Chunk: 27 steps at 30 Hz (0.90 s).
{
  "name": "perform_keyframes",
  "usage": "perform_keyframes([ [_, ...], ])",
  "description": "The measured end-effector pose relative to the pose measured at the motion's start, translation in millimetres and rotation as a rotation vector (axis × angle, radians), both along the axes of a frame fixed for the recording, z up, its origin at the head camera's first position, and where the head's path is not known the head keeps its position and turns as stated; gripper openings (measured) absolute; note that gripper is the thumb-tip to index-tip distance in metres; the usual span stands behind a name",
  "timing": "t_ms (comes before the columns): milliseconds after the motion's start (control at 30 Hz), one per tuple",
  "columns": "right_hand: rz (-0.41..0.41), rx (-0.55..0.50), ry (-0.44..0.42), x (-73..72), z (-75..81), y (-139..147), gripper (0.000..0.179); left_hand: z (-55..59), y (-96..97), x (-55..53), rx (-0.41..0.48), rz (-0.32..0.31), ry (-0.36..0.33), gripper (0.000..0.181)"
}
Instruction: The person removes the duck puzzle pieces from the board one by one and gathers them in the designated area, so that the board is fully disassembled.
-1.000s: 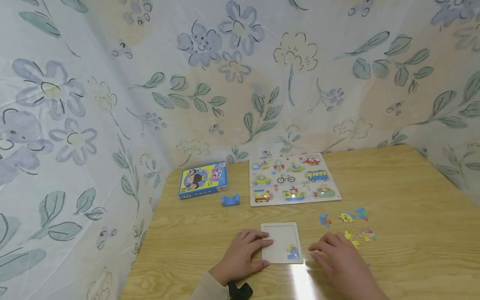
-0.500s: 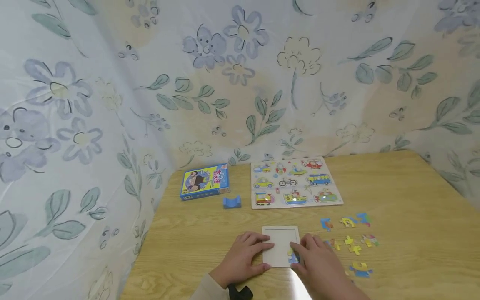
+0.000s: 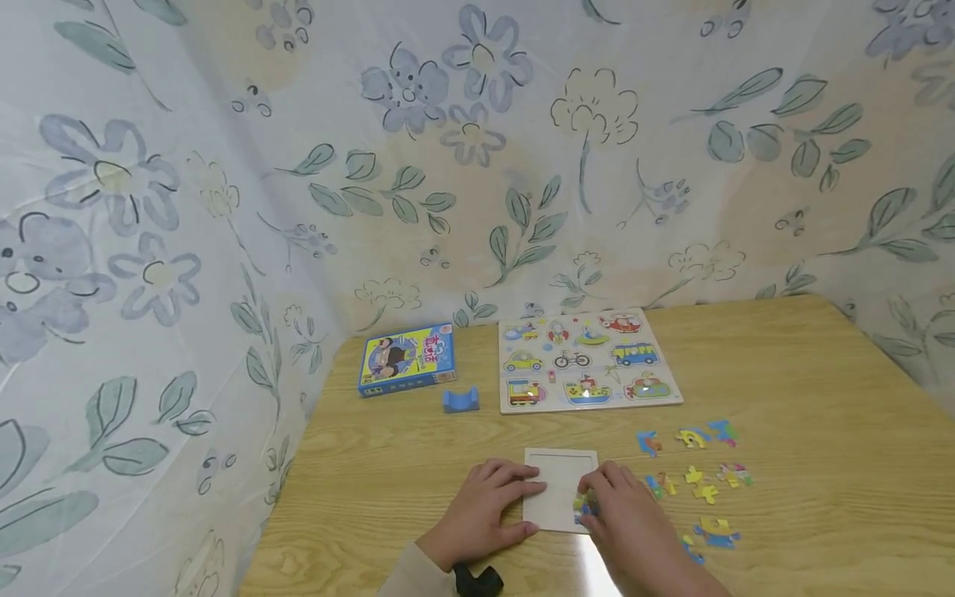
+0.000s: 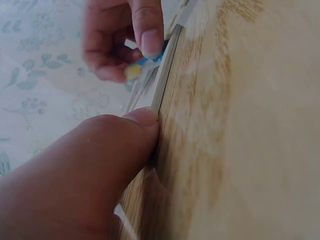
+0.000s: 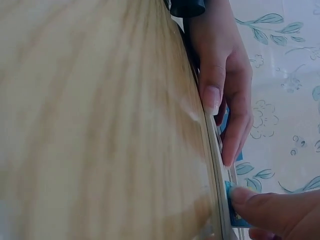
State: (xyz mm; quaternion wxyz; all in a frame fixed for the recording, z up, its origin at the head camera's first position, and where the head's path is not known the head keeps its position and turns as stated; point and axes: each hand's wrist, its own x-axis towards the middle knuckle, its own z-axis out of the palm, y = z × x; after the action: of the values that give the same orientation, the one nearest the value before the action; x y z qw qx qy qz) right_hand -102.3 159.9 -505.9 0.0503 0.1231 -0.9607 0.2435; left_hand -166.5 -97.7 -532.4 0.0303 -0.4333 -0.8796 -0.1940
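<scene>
In the head view my left hand [image 3: 485, 510] rests on the left side of a small square puzzle tray [image 3: 552, 485], fingers spread over the rim. Its thumb [image 4: 142, 117] presses the near edge in the left wrist view. My right hand [image 3: 630, 522] is over the tray's near right corner. Between its thumb and fingers it pinches a blue and yellow jigsaw piece [image 4: 147, 64], right at the tray edge. In the right wrist view, a blue jigsaw piece [image 5: 230, 202] shows beside that thumb. Part of the corner is hidden under the right hand.
Several loose jigsaw pieces [image 3: 716, 533] lie right of the tray. Behind it is a vehicle puzzle board [image 3: 552, 398], with a blue curved block [image 3: 461, 400] and a blue and yellow box [image 3: 406, 359] to its left. Floral cloth [image 3: 477, 166] hangs along the table's back.
My right hand has moved left from beside the tray to its near right corner, where its fingers have shifted slightly. My left hand stays on the tray.
</scene>
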Motion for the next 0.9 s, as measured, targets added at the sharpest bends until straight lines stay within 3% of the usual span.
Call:
perform_keyframes([
  [300,0.062,-0.122,-0.01,3.2,-3.2,3.8,0.033,1.4,1.9,0.1,-0.001,-0.003,0.007,0.049],
  [733,0.183,-0.151,0.04,4.8,-2.5,2.9,0.029,-1.2,2.1,-2.0,0.011,-0.009,0.013,0.05],
  [900,0.244,-0.166,0.182,6.1,-7.7,1.7,0.034,-0.8,2.1,-1.5,0.012,-0.004,0.014,0.05],
])
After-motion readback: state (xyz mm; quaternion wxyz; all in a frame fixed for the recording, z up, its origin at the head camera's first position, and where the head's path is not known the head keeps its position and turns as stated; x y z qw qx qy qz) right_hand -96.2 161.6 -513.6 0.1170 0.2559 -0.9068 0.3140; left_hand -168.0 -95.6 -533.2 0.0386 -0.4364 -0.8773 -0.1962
